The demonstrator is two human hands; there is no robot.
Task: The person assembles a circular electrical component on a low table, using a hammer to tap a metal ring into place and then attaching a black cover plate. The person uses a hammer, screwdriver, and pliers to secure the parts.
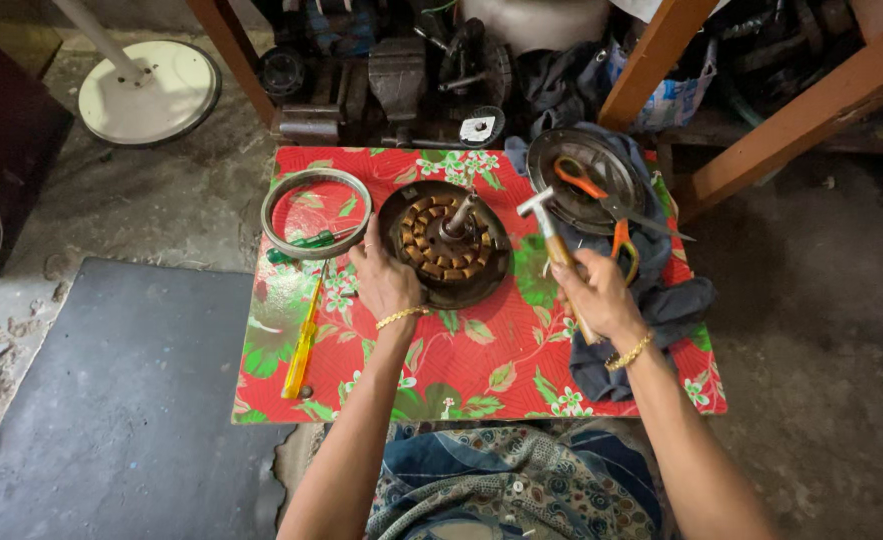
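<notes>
One fan motor [445, 243], copper windings exposed around an upright shaft, is seated at the centre of the red floral table [481, 365]. Its 9 o'clock rim is steadied by the left hand [385, 283], fingers spread flat, nothing gripped. A hammer [553, 240] is held at 3 o'clock by the right hand [599, 295], fingers wrapped tight round the handle. Orange scissors [601, 205] are noted at 2 o'clock, a metal ring [315, 214] at 10, a yellow screwdriver [302, 348] at 8. Risk judged: a glancing blow could nick the windings or catch the steadying fingers.
</notes>
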